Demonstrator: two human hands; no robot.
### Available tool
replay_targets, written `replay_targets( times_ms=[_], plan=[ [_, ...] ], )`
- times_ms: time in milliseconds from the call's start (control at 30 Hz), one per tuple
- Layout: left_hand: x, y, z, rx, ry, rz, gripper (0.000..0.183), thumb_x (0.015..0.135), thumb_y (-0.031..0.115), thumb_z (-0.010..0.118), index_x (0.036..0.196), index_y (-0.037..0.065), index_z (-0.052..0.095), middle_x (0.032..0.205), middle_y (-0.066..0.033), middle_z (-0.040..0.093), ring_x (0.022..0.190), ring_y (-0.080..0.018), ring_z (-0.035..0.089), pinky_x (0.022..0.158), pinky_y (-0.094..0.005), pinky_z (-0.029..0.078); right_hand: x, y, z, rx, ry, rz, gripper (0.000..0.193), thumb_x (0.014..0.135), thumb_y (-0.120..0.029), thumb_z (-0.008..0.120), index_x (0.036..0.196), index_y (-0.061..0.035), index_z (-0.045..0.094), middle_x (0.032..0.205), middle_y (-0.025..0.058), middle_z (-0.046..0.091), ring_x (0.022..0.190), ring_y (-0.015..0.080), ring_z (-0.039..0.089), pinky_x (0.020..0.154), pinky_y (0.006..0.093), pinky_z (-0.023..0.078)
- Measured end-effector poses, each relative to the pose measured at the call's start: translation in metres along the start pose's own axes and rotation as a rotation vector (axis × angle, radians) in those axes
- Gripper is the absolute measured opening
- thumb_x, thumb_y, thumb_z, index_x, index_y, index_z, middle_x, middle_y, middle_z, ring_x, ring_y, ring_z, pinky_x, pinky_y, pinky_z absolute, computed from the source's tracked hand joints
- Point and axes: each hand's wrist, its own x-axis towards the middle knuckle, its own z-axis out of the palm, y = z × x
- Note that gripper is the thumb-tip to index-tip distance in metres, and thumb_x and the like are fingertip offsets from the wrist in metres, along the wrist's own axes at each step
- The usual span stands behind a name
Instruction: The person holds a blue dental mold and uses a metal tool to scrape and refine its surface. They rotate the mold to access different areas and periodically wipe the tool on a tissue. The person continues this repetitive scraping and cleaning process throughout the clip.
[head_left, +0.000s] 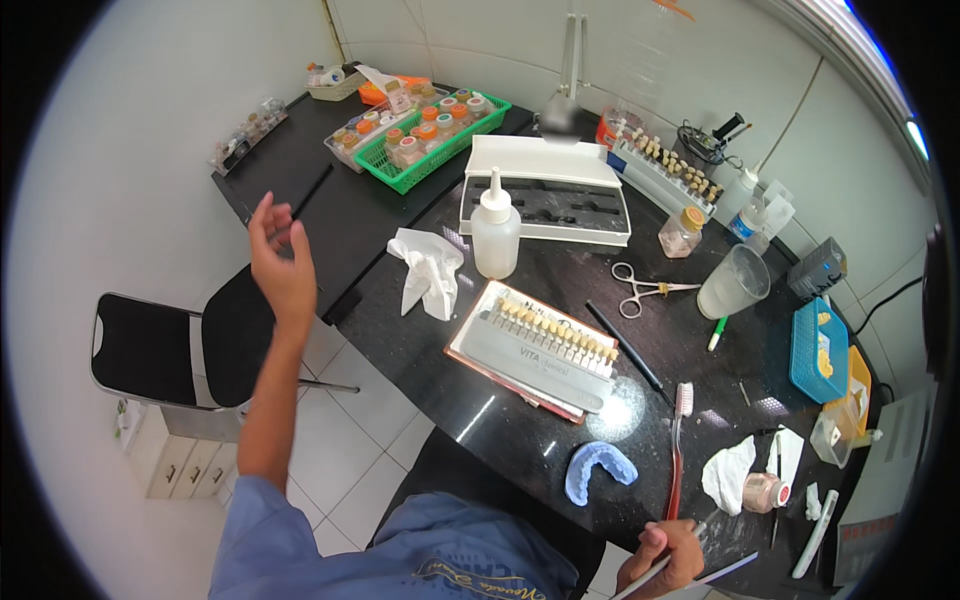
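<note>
My left hand [282,262] is raised at the left, off the table, with its fingers stretched and nothing in it. Low at the table's front edge, my right hand [668,552] is closed round a slim, pale-handled tool [645,580]; its tip is too small to make out. Just beyond the right hand lie a blue horseshoe-shaped dental mould [596,470] and a red toothbrush [679,440]. A tooth shade guide [545,360] with a row of sample teeth rests on a notepad in the middle. A white squeeze bottle [496,235] stands behind it.
A crumpled tissue [428,275], scissor-handled forceps [640,290], a black pen [628,350] and a cloudy cup [735,283] occupy the table. At the back stand an open white case [545,218] and a green basket [400,175] of jars. A black chair [150,350] is at the left.
</note>
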Motion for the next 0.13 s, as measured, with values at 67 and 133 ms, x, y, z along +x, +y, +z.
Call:
replay_targets(
  times_ms=[67,133],
  plan=[
    [0.039,-0.092,0.004,0.233,-0.075,0.040,0.054,0.092,0.011,0.067,0.143,0.004,0.050,0.126,-0.0155,0.062,0.116,-0.0295,0.061,0.100,-0.0454,0.047,-0.007,0.003,-0.006,-0.019,0.018,-0.012,0.029,0.096,-0.025,0.068,0.078,-0.0030,0.070,0.066,0.0138,0.067,0.055,0.0262,0.063,0.051,0.0343,0.047],
    [0.066,-0.174,0.008,0.481,-0.235,0.005,0.064,0.090,0.022,0.071,0.147,0.006,0.046,0.137,-0.0177,0.057,0.126,-0.0349,0.055,0.106,-0.0555,0.042,-0.007,0.004,0.000,-0.019,0.018,0.013,0.034,0.096,-0.030,0.068,0.075,-0.0038,0.069,0.065,0.0142,0.067,0.055,0.0278,0.064,0.052,0.0338,0.048]
  ],
)
